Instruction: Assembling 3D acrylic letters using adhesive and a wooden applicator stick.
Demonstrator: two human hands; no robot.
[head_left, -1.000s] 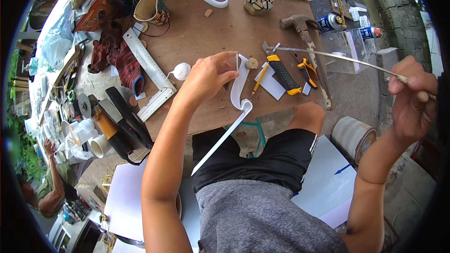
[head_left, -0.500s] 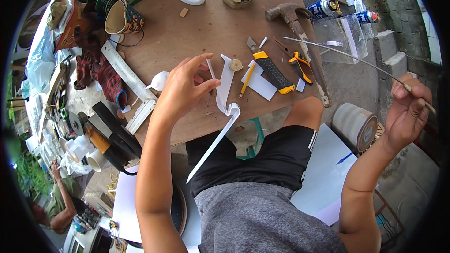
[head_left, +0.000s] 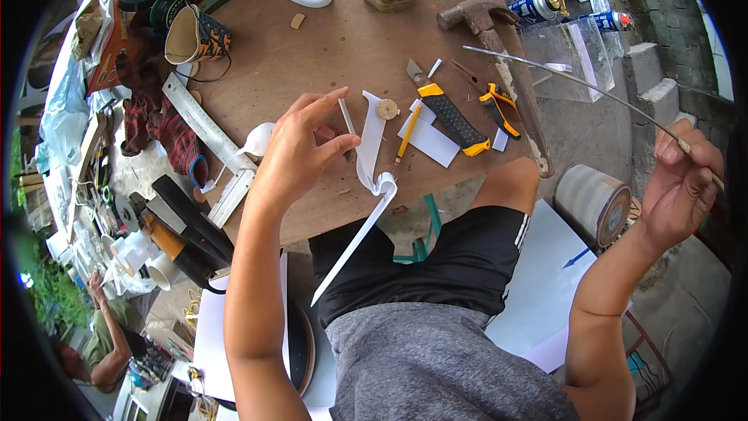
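My left hand (head_left: 300, 140) hovers over the near part of the table, its thumb and index finger apart. A short thin white strip (head_left: 347, 115) is beside these fingertips. Just right of it lies a white plastic-looking strip (head_left: 369, 144) with a curled bend; its narrow tail (head_left: 354, 249) hangs past the table edge over my lap. A small round wooden disc (head_left: 387, 109) sits against its upper end. Out at the right, my right hand (head_left: 682, 183) grips a thin dark rod (head_left: 596, 87) near its tan end. The rod's tip points left, above the hammer handle.
On the table (head_left: 296, 62) lie a yellow pencil (head_left: 409, 134), utility knife (head_left: 448, 113), pliers (head_left: 499, 109), hammer (head_left: 499, 54) and metal square (head_left: 199, 121). A white bottle (head_left: 259, 140) stands by my left wrist. Spray cans (head_left: 534, 8) are back right; another person (head_left: 109, 335) is far left.
The view has shifted slightly, so the table things appear a little further left. Both hands keep nearly the same pose, and the rod remains in my right hand.
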